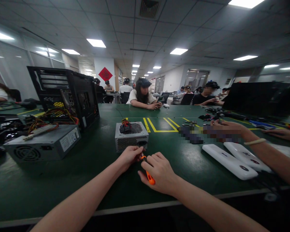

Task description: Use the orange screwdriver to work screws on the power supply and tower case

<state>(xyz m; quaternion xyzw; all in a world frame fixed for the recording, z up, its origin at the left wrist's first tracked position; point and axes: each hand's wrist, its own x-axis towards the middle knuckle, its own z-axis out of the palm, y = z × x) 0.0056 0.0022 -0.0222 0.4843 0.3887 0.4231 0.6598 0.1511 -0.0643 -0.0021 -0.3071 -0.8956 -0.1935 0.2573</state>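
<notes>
My right hand (159, 172) is closed around a screwdriver (150, 178) with an orange and black handle, its metal shaft pointing away from me. At the tip end of the shaft, my left hand (131, 156) is closed in a pinch. Whatever sits between those fingertips is too small to make out. Just beyond both hands stands a small grey computer power supply (129, 140) with perforated sides. A bundle of black connectors (125, 127) with coloured wires lies on its top. The left fingertips overlap its front lower edge in view; whether they touch it I cannot tell.
A black computer case (74, 93) and a larger power supply (45, 143) stand left on the green table (106, 190). Two white power banks (229, 161) lie right, near another person's hand (228, 129). Tools (258, 124) lie farther right; a person (143, 95) sits opposite.
</notes>
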